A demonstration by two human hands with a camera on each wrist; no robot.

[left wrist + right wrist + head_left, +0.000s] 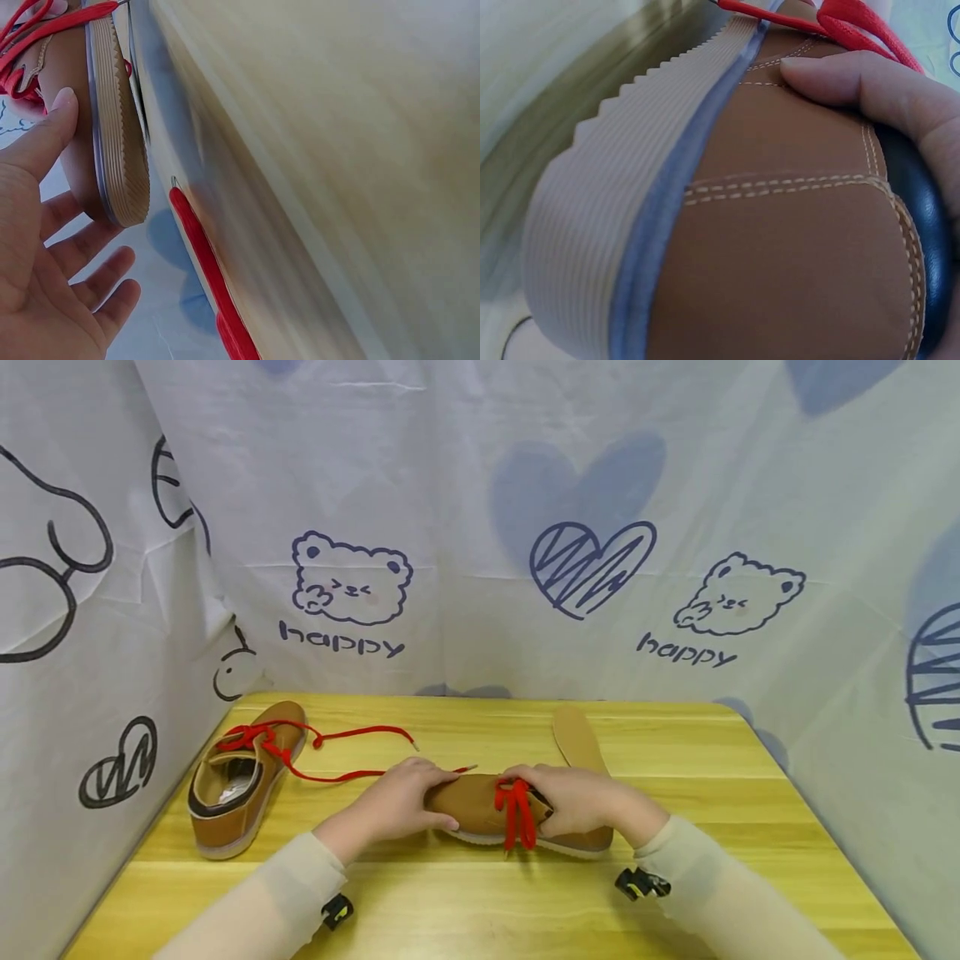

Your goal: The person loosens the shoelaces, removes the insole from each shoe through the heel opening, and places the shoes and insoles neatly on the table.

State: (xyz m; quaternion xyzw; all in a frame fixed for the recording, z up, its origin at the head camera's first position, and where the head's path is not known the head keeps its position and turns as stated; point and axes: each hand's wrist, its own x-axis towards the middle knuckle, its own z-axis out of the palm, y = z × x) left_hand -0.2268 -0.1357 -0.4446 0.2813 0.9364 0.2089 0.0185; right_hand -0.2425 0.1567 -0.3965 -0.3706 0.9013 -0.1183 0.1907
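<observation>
A brown shoe [476, 807] with a pale ribbed sole lies lengthwise in the middle of the table, toe to the left. Its red lace [521, 817] is tied in a bow whose loops hang toward me. My left hand [396, 800] holds the toe between thumb and fingers; in the left wrist view the thumb presses the upper and the other fingers spread under the toe. With my right hand [581, 797] I grip the shoe near its ankle opening. The right wrist view shows the thumb on the stitched side [780, 135]; the remaining fingers are hidden.
A second brown shoe [222, 833] stands at the left edge, its red laces [367, 730] loose and trailing right across the table [465, 902]. Behind my right hand lies a tan insole [577, 739]. A printed white cloth [465, 610] hangs around the back and sides.
</observation>
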